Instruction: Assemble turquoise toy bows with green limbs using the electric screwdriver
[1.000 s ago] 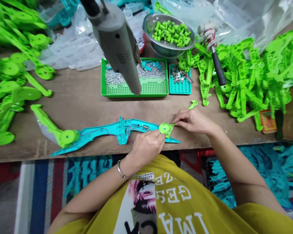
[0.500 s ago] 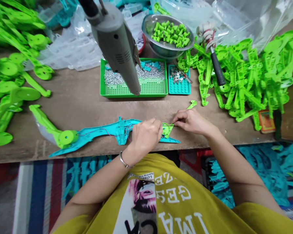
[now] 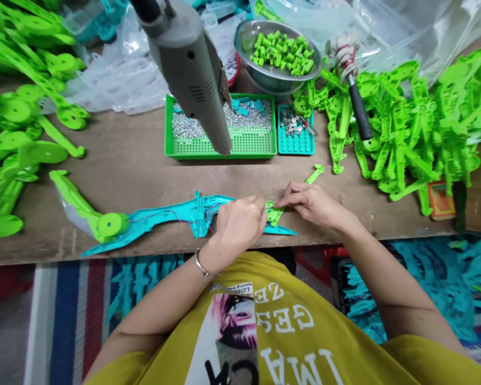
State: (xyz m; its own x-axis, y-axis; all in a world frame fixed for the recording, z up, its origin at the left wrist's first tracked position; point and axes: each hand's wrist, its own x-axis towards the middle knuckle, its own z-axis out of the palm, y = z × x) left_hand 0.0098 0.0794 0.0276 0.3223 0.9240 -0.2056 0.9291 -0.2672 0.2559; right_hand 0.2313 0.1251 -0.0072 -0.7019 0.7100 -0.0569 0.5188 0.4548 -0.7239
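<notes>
A long teal plastic toy shell (image 3: pixel 172 216) lies along the table's near edge, with thin wires in it and a green disc piece (image 3: pixel 108 224) at its left end. My left hand (image 3: pixel 238 224) is closed, resting on the shell's right half and pressing against a small green piece (image 3: pixel 273 213). My right hand (image 3: pixel 310 203) pinches that same green piece from the right. A small green lever (image 3: pixel 316 174) lies just beyond my right hand.
A grey powered screwdriver (image 3: pixel 192 69) hangs over the green screw tray (image 3: pixel 224 133). Beside the tray are a small teal tray (image 3: pixel 294 139) and a steel bowl (image 3: pixel 278 53) of green bits. Green plastic parts pile up left (image 3: pixel 20 117) and right (image 3: pixel 409 123); a hammer (image 3: pixel 355 91) lies among them.
My left hand slid up and right over the shell, covering most of the green piece. My right hand shifted slightly left, pinching it more closely.
</notes>
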